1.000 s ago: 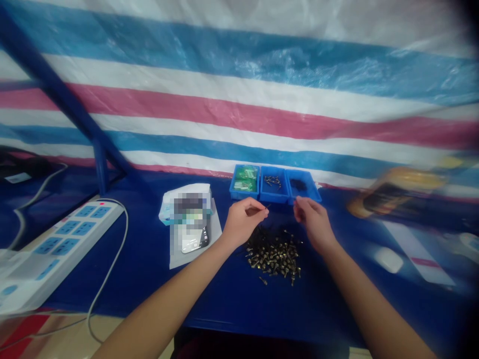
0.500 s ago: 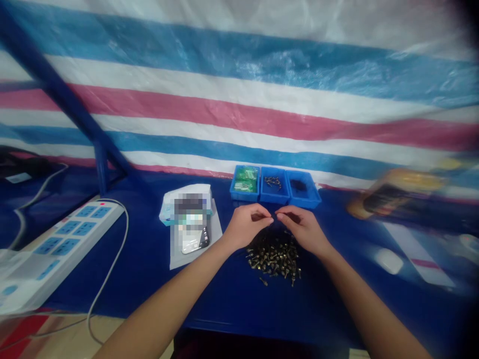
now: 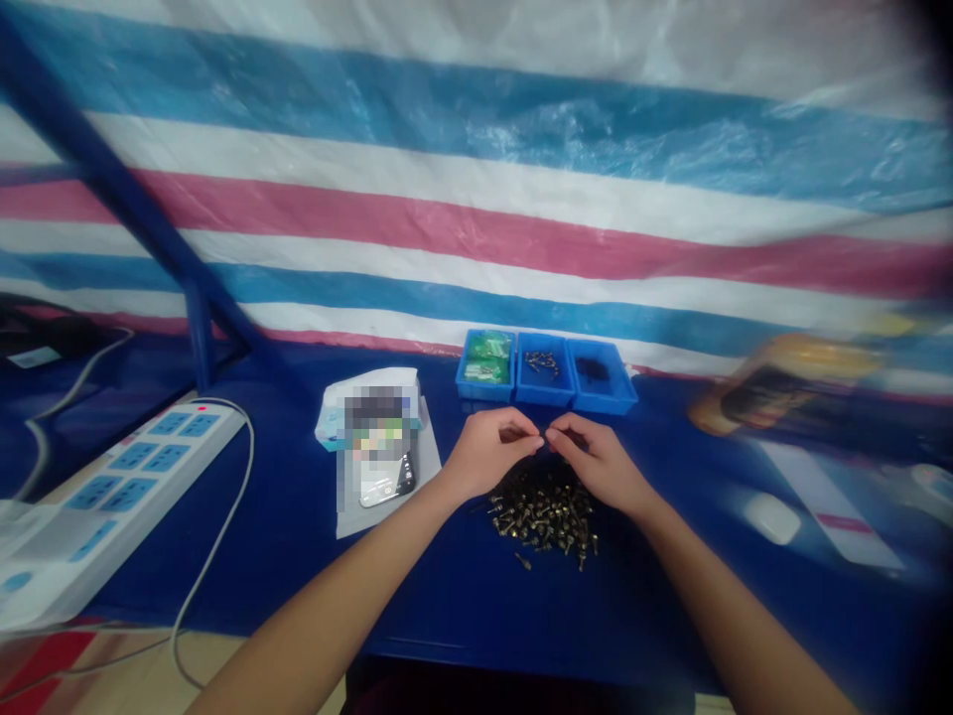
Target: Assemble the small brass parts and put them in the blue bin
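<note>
My left hand (image 3: 497, 447) and my right hand (image 3: 596, 455) meet fingertip to fingertip above the far side of a pile of small brass-coloured metal parts (image 3: 547, 516). Both are closed in a pinch, thumb against fingers. Whatever sits between the fingertips is too small to make out. Just beyond the hands stand three joined blue bins. The left bin (image 3: 483, 391) holds green-and-white packets (image 3: 488, 356), the middle bin (image 3: 546, 390) a few small metal parts (image 3: 542, 361), and the right bin (image 3: 607, 394) a clump of tiny dark pieces (image 3: 593, 368).
A phone (image 3: 388, 483) lies on white paper beside a tissue pack (image 3: 328, 422) on the left. Further left runs a long power strip (image 3: 141, 477) with a cable. To the right are a blurred jar (image 3: 781, 382), a white rounded case (image 3: 772, 518) and a white strip (image 3: 826, 506).
My right hand has moved slightly left, so the two sets of fingertips are closer together. The pile and the bins look the same.
</note>
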`<action>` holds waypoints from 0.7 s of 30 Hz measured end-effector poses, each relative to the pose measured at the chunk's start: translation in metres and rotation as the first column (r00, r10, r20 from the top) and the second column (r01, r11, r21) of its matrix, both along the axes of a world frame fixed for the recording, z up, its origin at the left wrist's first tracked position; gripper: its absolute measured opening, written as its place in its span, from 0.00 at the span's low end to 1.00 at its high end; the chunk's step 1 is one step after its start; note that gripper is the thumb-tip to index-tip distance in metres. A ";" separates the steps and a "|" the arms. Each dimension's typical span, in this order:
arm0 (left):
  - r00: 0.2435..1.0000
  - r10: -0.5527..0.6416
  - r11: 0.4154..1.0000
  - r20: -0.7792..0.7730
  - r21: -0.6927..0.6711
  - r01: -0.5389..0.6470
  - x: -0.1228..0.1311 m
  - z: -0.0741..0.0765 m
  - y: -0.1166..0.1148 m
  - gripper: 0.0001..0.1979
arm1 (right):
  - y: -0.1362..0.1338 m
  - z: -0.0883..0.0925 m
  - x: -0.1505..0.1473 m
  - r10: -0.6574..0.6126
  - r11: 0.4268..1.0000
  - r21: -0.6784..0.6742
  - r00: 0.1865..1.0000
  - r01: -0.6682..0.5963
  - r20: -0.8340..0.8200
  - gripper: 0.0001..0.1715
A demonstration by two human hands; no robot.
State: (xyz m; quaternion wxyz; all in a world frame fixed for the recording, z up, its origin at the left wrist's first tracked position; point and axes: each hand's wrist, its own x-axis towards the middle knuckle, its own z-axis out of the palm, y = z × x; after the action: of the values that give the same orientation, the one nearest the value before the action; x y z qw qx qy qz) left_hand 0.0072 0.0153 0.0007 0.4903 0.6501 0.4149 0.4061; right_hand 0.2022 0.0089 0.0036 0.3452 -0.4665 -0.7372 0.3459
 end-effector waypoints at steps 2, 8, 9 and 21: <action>1.000 -0.001 1.000 0.004 -0.004 0.001 0.001 0.000 0.000 0.07 | 0.000 0.000 -0.001 0.002 1.000 -0.017 1.000 -0.002 0.001 0.16; 1.000 0.002 1.000 -0.002 -0.017 -0.002 0.002 -0.001 -0.001 0.11 | 0.006 -0.003 0.003 -0.094 0.985 -0.156 0.982 0.067 -0.166 0.23; 1.000 0.006 1.000 -0.012 -0.014 -0.006 0.002 -0.002 0.000 0.11 | 0.009 -0.005 0.004 -0.135 0.978 -0.183 0.968 0.096 -0.212 0.24; 0.975 0.076 0.995 -0.208 0.076 -0.061 -0.001 -0.002 0.002 0.09 | 0.024 -0.018 0.026 -0.426 0.905 -0.087 0.894 0.418 -0.138 0.18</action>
State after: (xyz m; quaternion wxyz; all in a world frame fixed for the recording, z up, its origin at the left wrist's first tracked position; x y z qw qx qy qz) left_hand 0.0060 0.0174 -0.0014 0.4064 0.6913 0.4725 0.3657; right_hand 0.2281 0.0332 -0.0141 0.4548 -0.5965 -0.5800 0.3178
